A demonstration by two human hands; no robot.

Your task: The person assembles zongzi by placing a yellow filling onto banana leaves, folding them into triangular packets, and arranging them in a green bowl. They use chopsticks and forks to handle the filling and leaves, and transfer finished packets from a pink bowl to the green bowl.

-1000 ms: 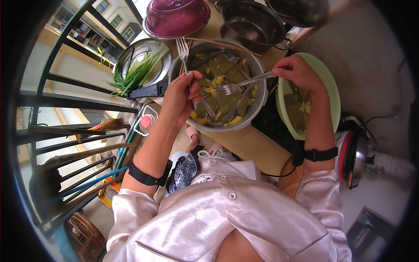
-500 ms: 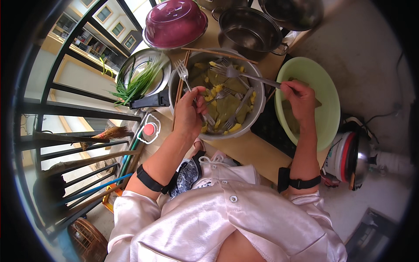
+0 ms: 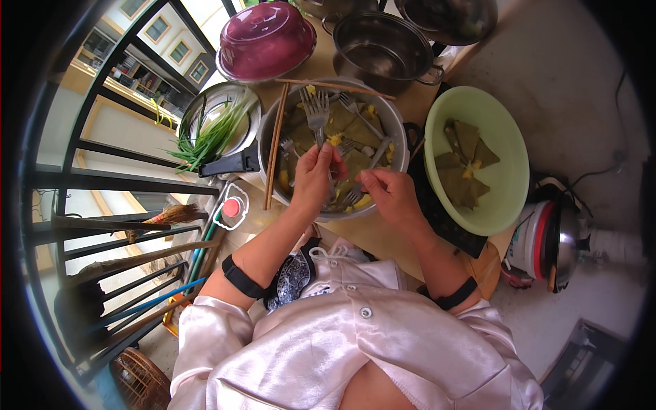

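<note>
Over a grey metal pot (image 3: 400, 117), my left hand (image 3: 316, 179) is closed around a metal fork (image 3: 316, 117), tines pointing away from me; a second fork may overlap it. My right hand (image 3: 395, 199) is at the pot's near right edge, thumb and fingertips pinched; what they hold, if anything, is hidden. Inside the pot lie flat olive-green pieces (image 3: 355, 134), yellow bits and several more forks (image 3: 362, 113). Chopsticks (image 3: 272, 147) rest along its left rim, and another stick (image 3: 342, 85) crosses the far rim.
A pale green basin (image 3: 514, 147) at the right holds olive-green pieces. Beyond the pot stand an upturned maroon bowl (image 3: 266, 39) and an open steel pot (image 3: 383, 48). Green stalks (image 3: 219, 133) lie in a metal dish at the left, beside the black railing (image 3: 137, 179). A kettle (image 3: 567, 242) is at the right.
My right hand has moved left from the green basin to the pot's near edge, and the fork it held no longer shows there. My left hand has shifted right, fork tines now over the pot.
</note>
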